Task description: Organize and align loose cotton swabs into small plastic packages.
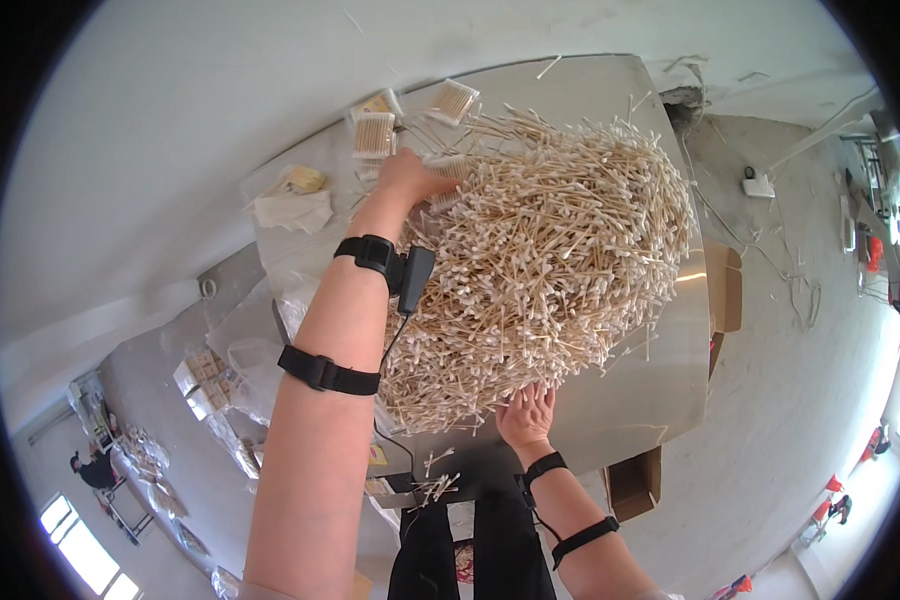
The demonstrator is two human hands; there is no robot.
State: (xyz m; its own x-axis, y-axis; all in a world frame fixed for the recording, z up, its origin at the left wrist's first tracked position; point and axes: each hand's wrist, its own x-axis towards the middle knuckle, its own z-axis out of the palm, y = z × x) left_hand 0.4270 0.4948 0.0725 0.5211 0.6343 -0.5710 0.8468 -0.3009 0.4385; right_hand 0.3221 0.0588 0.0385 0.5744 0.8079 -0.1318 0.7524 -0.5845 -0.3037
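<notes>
A large heap of loose cotton swabs with pale sticks and white tips covers much of the table. At its far left side, my left hand is closed on a clear pack of cotton swabs, its thumb lying across the pack; the other fingers are partly hidden. Close by lie another pack of swabs and a third swab pack. My right hand rests at the heap's near edge, fingers spread and touching the swabs, holding nothing.
The grey table meets a wall at the far left. Crumpled white wrapping lies near its left edge. Cardboard boxes stand below the table. A few swabs have dropped near my legs. Other people are farther off.
</notes>
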